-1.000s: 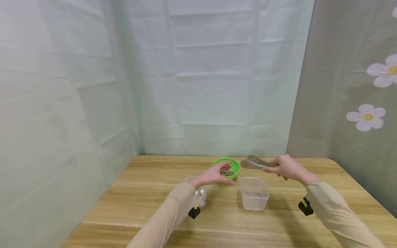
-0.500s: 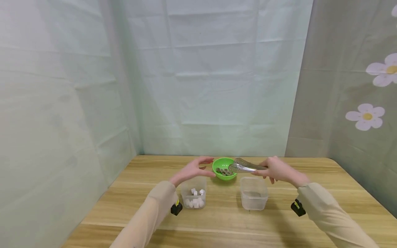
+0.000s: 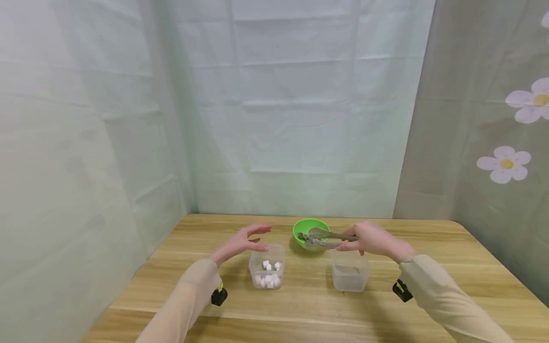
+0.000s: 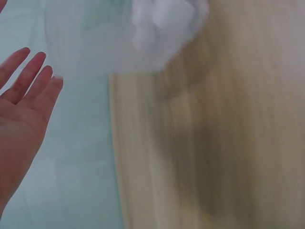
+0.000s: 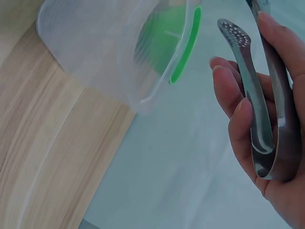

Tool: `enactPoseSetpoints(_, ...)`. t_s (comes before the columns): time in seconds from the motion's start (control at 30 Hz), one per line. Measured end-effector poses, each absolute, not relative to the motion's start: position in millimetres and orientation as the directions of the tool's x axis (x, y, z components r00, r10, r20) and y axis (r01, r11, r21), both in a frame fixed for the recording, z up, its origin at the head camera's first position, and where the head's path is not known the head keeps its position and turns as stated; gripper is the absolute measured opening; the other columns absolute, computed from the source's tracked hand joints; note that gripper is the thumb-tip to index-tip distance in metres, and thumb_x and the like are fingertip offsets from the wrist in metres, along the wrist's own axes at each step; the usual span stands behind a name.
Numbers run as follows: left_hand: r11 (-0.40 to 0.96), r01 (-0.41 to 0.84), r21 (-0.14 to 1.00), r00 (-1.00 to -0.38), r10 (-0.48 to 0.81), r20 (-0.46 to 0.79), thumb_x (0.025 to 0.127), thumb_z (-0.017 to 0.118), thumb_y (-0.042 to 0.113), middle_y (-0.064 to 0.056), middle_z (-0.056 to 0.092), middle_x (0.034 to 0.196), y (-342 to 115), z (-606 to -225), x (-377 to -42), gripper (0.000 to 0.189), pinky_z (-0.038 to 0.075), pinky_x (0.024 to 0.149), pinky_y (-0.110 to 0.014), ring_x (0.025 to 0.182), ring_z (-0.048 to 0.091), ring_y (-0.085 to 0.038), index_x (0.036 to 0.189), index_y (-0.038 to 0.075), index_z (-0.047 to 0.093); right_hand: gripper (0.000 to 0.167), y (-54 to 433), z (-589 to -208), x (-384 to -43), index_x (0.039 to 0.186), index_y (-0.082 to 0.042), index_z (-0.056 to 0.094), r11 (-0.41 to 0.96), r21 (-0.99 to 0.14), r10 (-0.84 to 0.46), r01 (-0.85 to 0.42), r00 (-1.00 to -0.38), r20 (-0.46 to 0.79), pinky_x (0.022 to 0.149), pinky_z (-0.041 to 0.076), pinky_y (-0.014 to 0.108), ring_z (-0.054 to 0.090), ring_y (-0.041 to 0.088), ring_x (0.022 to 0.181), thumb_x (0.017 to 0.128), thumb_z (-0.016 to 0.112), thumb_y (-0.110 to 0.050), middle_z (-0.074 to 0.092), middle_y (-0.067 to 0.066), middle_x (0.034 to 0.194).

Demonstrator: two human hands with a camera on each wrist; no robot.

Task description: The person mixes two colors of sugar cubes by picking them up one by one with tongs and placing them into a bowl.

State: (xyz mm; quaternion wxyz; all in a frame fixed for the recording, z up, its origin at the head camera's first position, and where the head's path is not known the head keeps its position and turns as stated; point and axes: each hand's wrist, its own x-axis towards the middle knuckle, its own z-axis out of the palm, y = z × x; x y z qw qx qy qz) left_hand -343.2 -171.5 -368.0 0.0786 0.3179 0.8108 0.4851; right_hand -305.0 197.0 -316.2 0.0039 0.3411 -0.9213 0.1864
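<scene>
My right hand (image 3: 372, 239) grips metal tongs (image 3: 328, 236), whose perforated tips stand apart over the green bowl (image 3: 300, 227). Dark brown cubes (image 3: 302, 236) lie in that bowl, partly hidden behind the tongs. In the right wrist view the fingers curl round the tongs (image 5: 259, 105). Nothing is in my left hand (image 3: 241, 243); its fingers are spread beside a clear plastic container (image 3: 279, 252) that holds several white cubes (image 3: 269, 278). In the left wrist view the hand (image 4: 24, 109) shows relaxed fingers near that blurred container. A second clear container (image 3: 350, 278) stands below my right hand.
The wooden table (image 3: 309, 309) carries the bowl and both containers. A pale curtain (image 3: 296, 119) hangs behind the table's far edge, with more cloth at the left and a flower-patterned curtain (image 3: 493, 200) at the right.
My left hand has moved left, away from the green bowl, uncovering the container of white cubes. My right hand has carried the tongs left and down over the bowl.
</scene>
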Motion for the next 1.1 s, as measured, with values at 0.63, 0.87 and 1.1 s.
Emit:
enactPoseSetpoints(0.63, 0.297, 0.346, 0.89, -0.732, 0.679, 0.058, 0.068, 0.078, 0.005, -0.022, 0.021, 0.141, -198, -394, -338, 0.089, 0.027, 0.099, -0.045, 0.124, 0.025, -0.036, 0.139, 0.002, 0.025, 0.023, 163, -311, -302, 0.076, -0.018, 0.062, 0.67, -0.346, -0.644, -0.657, -0.746, 0.168, 0.034, 0.039, 0.023, 0.04, 0.004, 0.036, 0.084, 0.062, -0.039, 0.051, -0.007, 0.056)
enactPoseSetpoints(0.87, 0.319, 0.332, 0.888, -0.722, 0.692, 0.021, 0.07, 0.076, 0.015, -0.016, 0.029, 0.138, -196, -394, -335, 0.085, 0.028, 0.097, -0.045, 0.123, 0.028, -0.033, 0.14, 0.009, 0.027, 0.028, 153, -310, -305, 0.066, -0.015, 0.057, 0.641, -0.288, -0.687, -0.711, -0.699, 0.196, 0.038, 0.025, 0.017, 0.027, -0.001, 0.042, 0.082, 0.064, -0.037, 0.037, -0.01, 0.051)
enactPoseSetpoints(1.1, 0.364, 0.339, 0.868, -0.737, 0.675, 0.005, 0.069, 0.077, 0.017, -0.012, 0.03, 0.139, -191, -390, -330, 0.087, 0.028, 0.097, -0.048, 0.124, 0.026, -0.035, 0.14, 0.011, 0.027, 0.033, 142, -308, -305, 0.065, -0.016, 0.055, 0.639, -0.274, -0.702, -0.718, -0.691, 0.174, 0.042, 0.021, 0.019, 0.023, 0.001, 0.046, 0.081, 0.062, -0.044, 0.035, -0.011, 0.052)
